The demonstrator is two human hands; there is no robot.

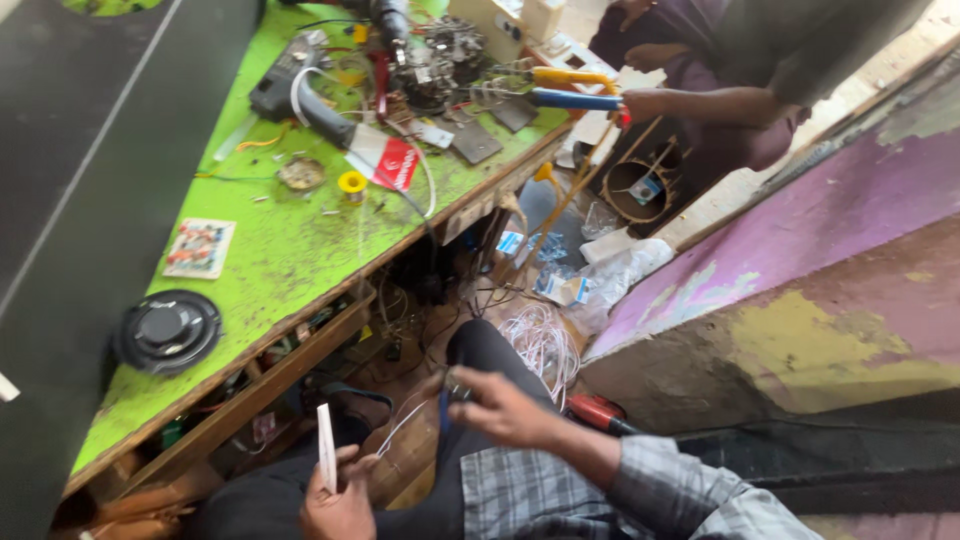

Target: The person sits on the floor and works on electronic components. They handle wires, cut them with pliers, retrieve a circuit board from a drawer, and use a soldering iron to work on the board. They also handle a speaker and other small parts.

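My left hand [338, 505] is at the bottom of the view, pinching a thin white strip [326, 445] that stands upright from it. Over my lap, my right hand [505, 408] grips a small tool with dark blue handles [448, 398]. A thin white wire [400, 425] runs between the two hands. Both hands hover over my dark trousers, just off the edge of the green workbench [290, 250].
The bench carries a round black speaker [167, 330], a heat gun [300, 95], a small yellow solder spool [352, 183], a circuit card [200, 247] and tangled parts. Another person's hand [645, 103] is at the far end beside blue-and-yellow pliers [570, 88]. Wire coils and plastic bags litter the floor beside a purple wall [800, 240].
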